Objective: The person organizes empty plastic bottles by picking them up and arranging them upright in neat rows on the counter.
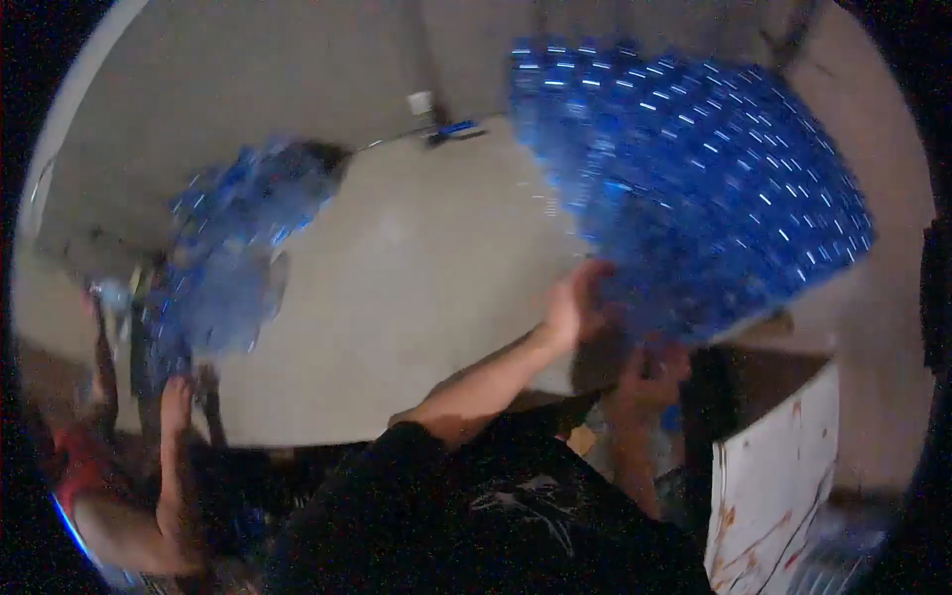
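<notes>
A big mass of shiny blue, see-through plastic pieces (714, 169), which look like bottles in close rows, fills the right side of the pale table. At its near left edge is my left hand (577, 305), fingers turned toward the blue pieces and smeared by motion. My right hand (654, 372) is lower, in shadow, by the near edge of the same mass. Its fingers point up and are blurred. Whether either hand grips a piece cannot be made out.
The pale table (397, 268) spreads ahead. A second blue heap (233, 238) lies on its left side, near a co-worker's hand (177, 402) and red clothing (79, 466). A small blue-and-dark object (456, 131) is at the far edge. A stained white panel (778, 466) stands at my right.
</notes>
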Tool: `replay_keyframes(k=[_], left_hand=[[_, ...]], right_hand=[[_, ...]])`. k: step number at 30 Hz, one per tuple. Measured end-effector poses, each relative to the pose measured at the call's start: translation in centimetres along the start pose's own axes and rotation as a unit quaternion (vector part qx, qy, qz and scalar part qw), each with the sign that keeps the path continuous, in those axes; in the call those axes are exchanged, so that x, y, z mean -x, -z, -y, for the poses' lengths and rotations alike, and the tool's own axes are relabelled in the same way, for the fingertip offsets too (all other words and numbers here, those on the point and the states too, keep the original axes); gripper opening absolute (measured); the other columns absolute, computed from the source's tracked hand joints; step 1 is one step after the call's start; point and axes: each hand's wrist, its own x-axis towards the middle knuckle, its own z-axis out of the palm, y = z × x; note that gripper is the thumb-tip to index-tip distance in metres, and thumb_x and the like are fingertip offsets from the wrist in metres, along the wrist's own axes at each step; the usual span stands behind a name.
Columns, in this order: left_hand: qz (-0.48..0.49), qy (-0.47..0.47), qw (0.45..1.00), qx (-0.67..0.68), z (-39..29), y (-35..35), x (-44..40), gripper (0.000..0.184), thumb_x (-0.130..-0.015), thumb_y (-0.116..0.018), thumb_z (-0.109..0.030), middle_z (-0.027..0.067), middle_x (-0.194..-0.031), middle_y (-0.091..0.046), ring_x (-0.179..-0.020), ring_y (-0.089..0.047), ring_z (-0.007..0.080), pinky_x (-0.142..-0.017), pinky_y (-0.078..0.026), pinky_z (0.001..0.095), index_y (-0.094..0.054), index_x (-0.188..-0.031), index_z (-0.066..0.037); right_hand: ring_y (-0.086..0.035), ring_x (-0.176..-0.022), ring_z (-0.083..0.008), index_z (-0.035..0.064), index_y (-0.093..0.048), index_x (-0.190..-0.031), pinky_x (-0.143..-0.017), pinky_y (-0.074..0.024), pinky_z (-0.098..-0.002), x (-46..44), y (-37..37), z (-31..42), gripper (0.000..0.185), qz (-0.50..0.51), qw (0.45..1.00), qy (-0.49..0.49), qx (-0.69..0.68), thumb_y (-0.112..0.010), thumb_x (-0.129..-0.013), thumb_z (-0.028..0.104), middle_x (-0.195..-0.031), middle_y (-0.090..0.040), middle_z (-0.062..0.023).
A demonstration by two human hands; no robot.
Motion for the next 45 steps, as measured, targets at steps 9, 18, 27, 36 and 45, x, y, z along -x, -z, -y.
replay_keyframes(k=[9,18,27,36,45], left_hand=[[-0.379,0.183,0.904,-0.076,-2.8,27.3,1.4,0.033,-0.078,-0.074,-0.01,0.0024,-0.082,-0.063,-0.074,-0.059,0.0128,-0.059,-0.048,0.0269,-0.059,-0.107,-0.006],[-0.286,0.166,0.818,-0.471,0.1,47.8,-8.3,0.079,-0.069,-0.08,-0.017,0.0171,-0.129,-0.046,-0.102,-0.062,0.0374,-0.083,-0.053,0.043,-0.04,-0.135,-0.006],[-0.217,0.163,0.75,-0.603,2.7,48.8,-10.1,0.085,-0.059,-0.085,-0.048,0.0164,-0.098,-0.068,-0.084,-0.067,0.035,-0.066,-0.053,0.0457,-0.049,-0.123,-0.005],[-0.07,0.072,0.737,-0.668,4.0,49.1,-12.2,0.078,-0.059,-0.081,-0.056,0.0208,-0.107,-0.067,-0.098,-0.065,0.0378,-0.082,-0.052,0.0459,-0.066,-0.112,-0.001],[-0.051,0.033,0.863,-0.501,-4.7,35.0,-21.2,0.07,-0.056,-0.081,-0.058,0.0198,-0.095,-0.071,-0.093,-0.068,0.0337,-0.084,-0.052,0.0422,-0.072,-0.097,-0.002]], right_hand=[[-0.061,-0.089,-0.0223,0.0034,-0.06,-0.112,-0.078,-0.052,-0.0347,5.8,-8.2,15.2,0.026,0.371,0.918,0.127,-0.049,-0.066,-0.088,0.013,-0.102,-0.063,-0.0086],[-0.053,-0.12,-0.0378,0.0038,-0.039,-0.138,-0.102,-0.0431,-0.0431,6.6,-42.3,40.3,0.091,0.476,0.794,0.338,-0.172,-0.083,-0.061,0.022,-0.128,-0.054,-0.0233],[-0.057,-0.108,-0.0412,0.0007,-0.048,-0.12,-0.09,-0.0484,-0.0455,6.6,-38.1,39.2,0.071,0.459,0.839,0.255,-0.143,-0.083,-0.063,0.024,-0.114,-0.058,-0.0254],[-0.062,-0.102,-0.0345,0.0039,-0.042,-0.129,-0.088,-0.0493,-0.0416,4.8,-9.1,24.6,0.078,0.284,0.957,0.054,-0.02,-0.08,-0.066,0.027,-0.109,-0.061,-0.0195],[-0.064,-0.101,-0.0375,0.0056,-0.049,-0.123,-0.085,-0.0517,-0.042,0.5,0.9,18.3,0.066,0.189,0.981,0.042,0.006,-0.083,-0.068,0.02,-0.108,-0.064,-0.0194]])
